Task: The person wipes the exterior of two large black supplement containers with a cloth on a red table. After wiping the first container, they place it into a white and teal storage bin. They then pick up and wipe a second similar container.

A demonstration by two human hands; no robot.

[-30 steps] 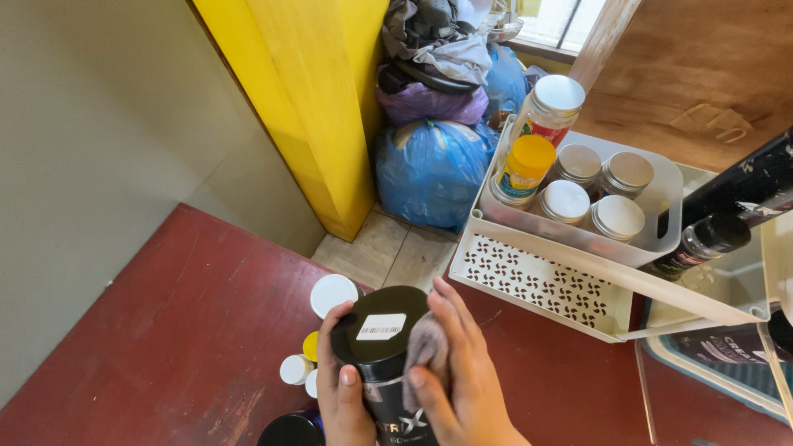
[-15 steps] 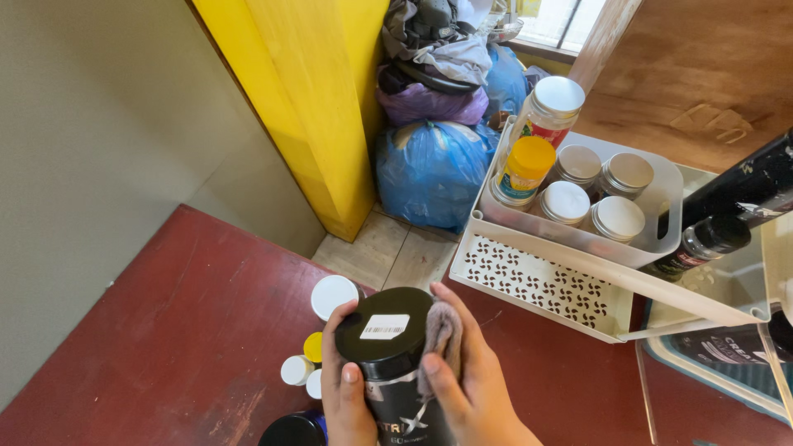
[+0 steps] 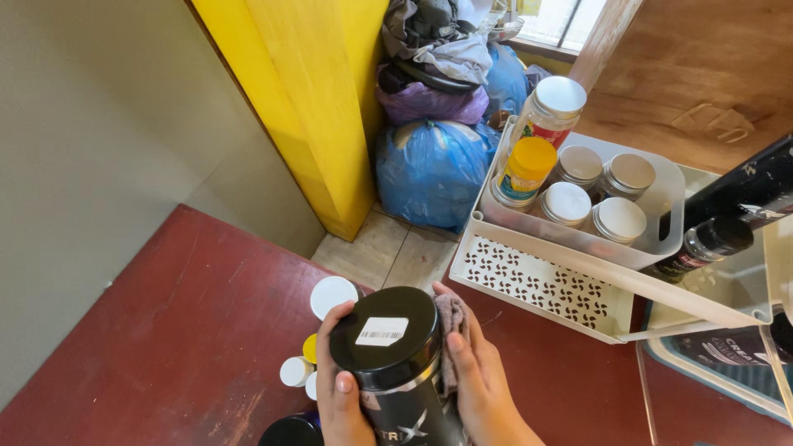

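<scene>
Both of my hands clasped the upright black canister (image 3: 392,363) over the red table (image 3: 165,330), left hand (image 3: 340,396) gripping its side, right hand (image 3: 479,380) pressing a grey cloth (image 3: 453,318) against it.

- We see the left hand (image 3: 340,388) and the right hand (image 3: 479,380) gripping a tall black canister (image 3: 395,363) from both sides, its lid bearing a white sticker.
- A grey cloth (image 3: 451,318) sits pressed between the right palm and the canister.
- Small white-capped bottles (image 3: 330,295) stand just left on the red table (image 3: 149,330).
- A white rack (image 3: 545,277) holds silver-lidded jars (image 3: 615,219); blue bags (image 3: 429,169) lie beyond.
</scene>
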